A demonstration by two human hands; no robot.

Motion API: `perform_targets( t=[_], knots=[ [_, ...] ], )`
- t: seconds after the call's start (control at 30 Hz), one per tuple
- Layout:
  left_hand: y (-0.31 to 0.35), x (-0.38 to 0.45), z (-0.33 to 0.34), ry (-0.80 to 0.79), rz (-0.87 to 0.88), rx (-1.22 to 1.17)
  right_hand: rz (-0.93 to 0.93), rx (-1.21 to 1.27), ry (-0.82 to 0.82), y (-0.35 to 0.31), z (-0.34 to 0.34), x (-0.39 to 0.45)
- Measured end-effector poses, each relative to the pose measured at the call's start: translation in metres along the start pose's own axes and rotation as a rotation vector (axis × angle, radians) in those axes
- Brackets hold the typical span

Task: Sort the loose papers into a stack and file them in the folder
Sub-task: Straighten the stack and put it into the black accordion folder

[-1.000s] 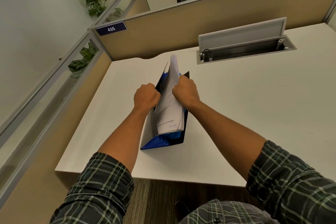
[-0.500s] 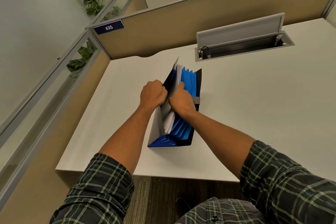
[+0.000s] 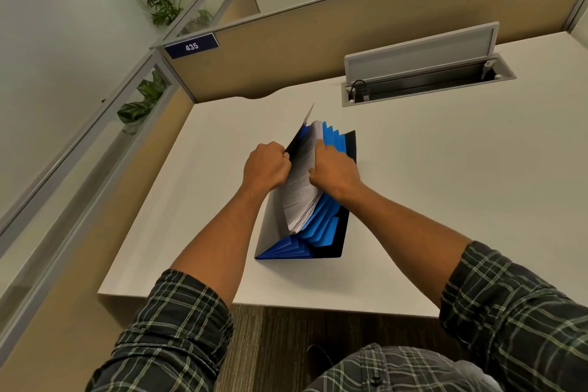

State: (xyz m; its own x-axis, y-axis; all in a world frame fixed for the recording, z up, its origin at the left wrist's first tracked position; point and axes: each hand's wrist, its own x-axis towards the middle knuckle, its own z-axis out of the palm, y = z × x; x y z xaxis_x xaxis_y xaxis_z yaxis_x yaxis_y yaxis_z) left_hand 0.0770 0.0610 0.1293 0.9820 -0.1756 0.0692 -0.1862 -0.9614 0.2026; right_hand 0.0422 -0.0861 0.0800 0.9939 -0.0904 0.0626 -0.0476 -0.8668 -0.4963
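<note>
Two hands worked at one object in the head view, the only view given. A blue accordion folder (image 3: 321, 226) stood on its pleated base near the middle of the white desk (image 3: 445, 200), closer to the front edge than to the back edge, its long axis running from the front edge toward the back partition. The stack of papers (image 3: 300, 188) sat partly down in the leftmost pocket, its upper part above the blue dividers. The left hand (image 3: 265, 167) was curled tight on the folder's dark left cover, pulling that pocket wide. The right hand (image 3: 334, 170) was clamped on the stack's right face, fingers hidden behind the sheets. Both hands met at the folder's top edge, so neither was nearer. The stack lay directly below the right grip, and the pocket ran parallel to it; seating it likely called for a straight push downward along that line.
</note>
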Motion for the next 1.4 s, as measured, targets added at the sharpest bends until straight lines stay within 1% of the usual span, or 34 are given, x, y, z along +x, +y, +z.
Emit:
perform_targets(
  t=[0.07, 0.17, 0.2, 0.23, 0.27, 0.3, 0.33, 0.37, 0.4, 0.43, 0.47, 0.5, 0.57, 0.67, 0.73, 0.8, 0.9, 1.1, 1.2, 1.27, 1.3, 1.33, 1.4],
  knots=[
    [-0.003, 0.001, 0.001, -0.009, -0.002, -0.008, -0.02, -0.103, 0.009, 0.005, -0.007, -0.002],
    [-0.005, 0.001, 0.002, -0.025, 0.003, -0.02, -0.014, -0.22, -0.023, 0.013, -0.009, -0.004],
    [-0.005, 0.0, 0.003, -0.029, 0.007, -0.014, -0.045, -0.255, 0.009, 0.014, -0.009, -0.006],
    [-0.004, 0.0, 0.003, -0.03, 0.013, -0.004, -0.129, -0.288, 0.079, 0.014, -0.008, -0.007],
    [-0.003, 0.0, 0.003, -0.029, 0.019, 0.006, -0.27, -0.302, 0.155, 0.013, -0.009, -0.008],
    [-0.003, 0.0, 0.003, -0.025, 0.027, 0.014, -0.442, -0.275, 0.181, 0.011, -0.009, -0.01],
    [-0.003, 0.0, 0.002, -0.022, 0.033, 0.018, -0.603, -0.177, 0.112, 0.01, -0.01, -0.013],
    [-0.003, 0.0, 0.002, -0.017, 0.036, 0.02, -0.684, -0.038, -0.06, 0.008, -0.013, -0.015],
    [-0.003, 0.0, 0.002, -0.013, 0.035, 0.021, -0.675, 0.099, -0.287, 0.006, -0.017, -0.018],
    [-0.004, -0.001, 0.002, -0.01, 0.029, 0.019, -0.633, 0.193, -0.48, 0.005, -0.02, -0.021],
    [-0.004, -0.001, 0.002, -0.01, 0.025, 0.015, -0.605, 0.247, -0.602, 0.004, -0.021, -0.024],
    [-0.005, -0.002, 0.002, -0.009, 0.023, 0.013, -0.606, 0.274, -0.658, 0.003, -0.021, -0.027],
    [-0.005, -0.002, 0.002, -0.013, 0.027, 0.015, -0.662, 0.317, -0.698, 0.003, -0.017, -0.031],
    [-0.004, -0.002, 0.003, -0.018, 0.037, 0.019, -0.775, 0.317, -0.663, -0.003, -0.014, -0.036],
    [-0.003, -0.003, 0.003, -0.03, 0.042, 0.022, -0.802, 0.291, -0.627, -0.007, -0.014, -0.038],
    [-0.003, -0.003, 0.002, -0.04, 0.047, 0.017, -0.797, 0.223, -0.625, -0.009, -0.015, -0.04],
    [-0.004, -0.004, 0.002, -0.039, 0.058, 0.018, -0.758, 0.161, -0.682, -0.01, -0.013, -0.046],
    [-0.007, -0.004, 0.002, -0.045, 0.04, 0.026, -0.679, 0.258, -0.721, -0.006, -0.006, -0.047],
    [-0.007, -0.004, 0.0, -0.046, 0.028, 0.016, -0.599, 0.301, -0.798, -0.003, -0.003, -0.045],
    [-0.005, -0.005, 0.0, -0.056, 0.041, 0.028, -0.535, 0.372, -0.864, -0.001, -0.007, -0.04],
    [-0.003, -0.006, 0.0, -0.065, 0.051, 0.039, -0.506, 0.403, -0.872, -0.001, -0.01, -0.035],
    [-0.001, -0.007, -0.001, -0.076, 0.062, 0.051, -0.472, 0.419, -0.846, -0.001, -0.014, -0.029],
    [0.004, -0.009, 0.0, -0.093, 0.08, 0.064, -0.393, 0.345, -0.706, -0.003, -0.019, -0.014]
  ],
)
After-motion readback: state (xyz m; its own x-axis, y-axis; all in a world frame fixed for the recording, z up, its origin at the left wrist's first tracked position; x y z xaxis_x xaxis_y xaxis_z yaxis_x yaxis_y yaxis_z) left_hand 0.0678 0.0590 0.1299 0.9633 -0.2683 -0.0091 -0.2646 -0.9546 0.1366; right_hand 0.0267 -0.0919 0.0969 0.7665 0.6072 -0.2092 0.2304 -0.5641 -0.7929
